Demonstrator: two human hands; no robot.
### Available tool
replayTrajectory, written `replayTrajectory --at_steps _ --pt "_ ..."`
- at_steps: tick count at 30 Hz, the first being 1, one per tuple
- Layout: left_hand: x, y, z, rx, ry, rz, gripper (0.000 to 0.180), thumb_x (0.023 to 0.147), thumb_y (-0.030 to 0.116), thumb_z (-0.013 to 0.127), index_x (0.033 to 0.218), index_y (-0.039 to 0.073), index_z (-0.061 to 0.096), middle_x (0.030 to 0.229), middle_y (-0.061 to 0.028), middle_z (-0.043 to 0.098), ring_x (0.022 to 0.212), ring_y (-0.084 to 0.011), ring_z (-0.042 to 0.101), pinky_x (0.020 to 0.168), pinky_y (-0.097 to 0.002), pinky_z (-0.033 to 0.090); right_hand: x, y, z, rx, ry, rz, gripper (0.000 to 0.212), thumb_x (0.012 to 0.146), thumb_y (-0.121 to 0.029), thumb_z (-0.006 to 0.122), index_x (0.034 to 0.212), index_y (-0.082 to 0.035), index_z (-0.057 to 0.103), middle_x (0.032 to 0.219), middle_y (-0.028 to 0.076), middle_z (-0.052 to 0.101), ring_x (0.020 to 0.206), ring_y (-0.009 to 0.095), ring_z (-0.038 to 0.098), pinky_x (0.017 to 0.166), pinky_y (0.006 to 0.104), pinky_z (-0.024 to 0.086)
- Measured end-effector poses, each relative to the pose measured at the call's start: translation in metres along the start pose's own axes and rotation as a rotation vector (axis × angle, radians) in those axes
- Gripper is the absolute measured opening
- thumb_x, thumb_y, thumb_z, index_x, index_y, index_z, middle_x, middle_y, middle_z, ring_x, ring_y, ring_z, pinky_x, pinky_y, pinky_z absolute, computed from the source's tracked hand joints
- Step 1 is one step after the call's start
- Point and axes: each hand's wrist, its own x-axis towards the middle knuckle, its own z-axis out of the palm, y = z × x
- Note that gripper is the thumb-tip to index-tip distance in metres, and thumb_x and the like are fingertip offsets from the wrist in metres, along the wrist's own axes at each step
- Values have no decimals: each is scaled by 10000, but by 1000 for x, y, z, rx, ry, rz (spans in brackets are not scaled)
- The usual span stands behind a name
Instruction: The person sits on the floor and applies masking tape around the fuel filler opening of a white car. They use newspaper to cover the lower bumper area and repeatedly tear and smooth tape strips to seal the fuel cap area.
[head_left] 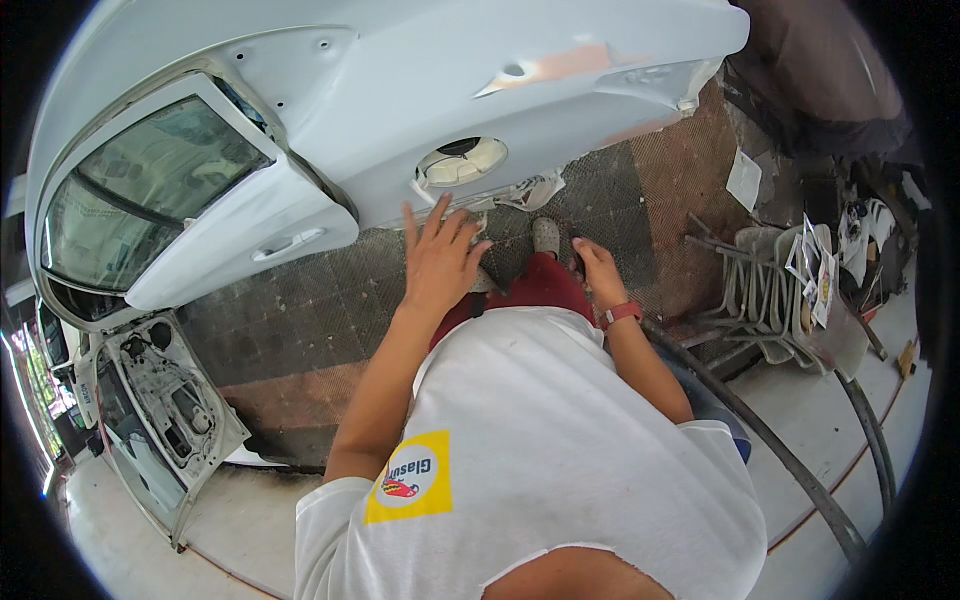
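Observation:
My left hand (438, 258) is raised with its fingers spread and nothing in it. Its fingertips are just below an oval opening (436, 170) in the light grey car body (400, 90); I cannot tell whether they touch the panel. The opening has a cream-coloured inside and a torn whitish edge along its lower side. Beside my dark red shorts (545, 285), my right hand (602, 272) is curled, with a red band on its wrist. A small dark thing shows at its fingers, too unclear to name.
A closed car door (240, 240) with a window stands at left, and a stripped, open door (180, 390) is lower left. Stacked chairs (765, 270) carry papers on the right. Dark hoses (770, 440) run nearby. Dark and reddish textured matting (300, 310) covers the floor.

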Motion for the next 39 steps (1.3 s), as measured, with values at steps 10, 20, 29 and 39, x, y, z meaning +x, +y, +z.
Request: replayTrajectory --at_steps 10,20,29,39 --pt "-80 -56 0 81 242 -222 396 1021 317 794 1392 192 739 1772 -155 415 1679 -457 292 1325 -802 73 31 90 -82 -450 217 19 611 1073 -495 702 1453 -17 735 873 69 741 700 181 654 629 353 505" --pt "-99 -88 12 -57 362 -430 816 1026 431 792 1704 166 424 1829 -150 292 1716 -419 208 1342 -766 29 -39 173 -125 -279 334 234 558 1122 -434 631 1400 43 707 1037 154 819 802 239 777 672 381 589" --pt "-104 -73 24 -133 477 -542 875 1034 420 799 1710 39 393 1752 -222 430 1669 -440 305 1356 -655 99 -54 252 -142 -550 337 153 587 1152 -449 536 1419 43 714 1488 340 664 1434 471 610 1220 539 461" --pt "-74 -12 55 -667 747 -1128 1138 1014 743 687 1777 34 227 1828 -271 231 1672 -448 293 1355 -627 263 -51 235 -257 196 548 6 392 1134 -391 631 1251 -39 758 1040 100 778 851 256 760 695 390 585"
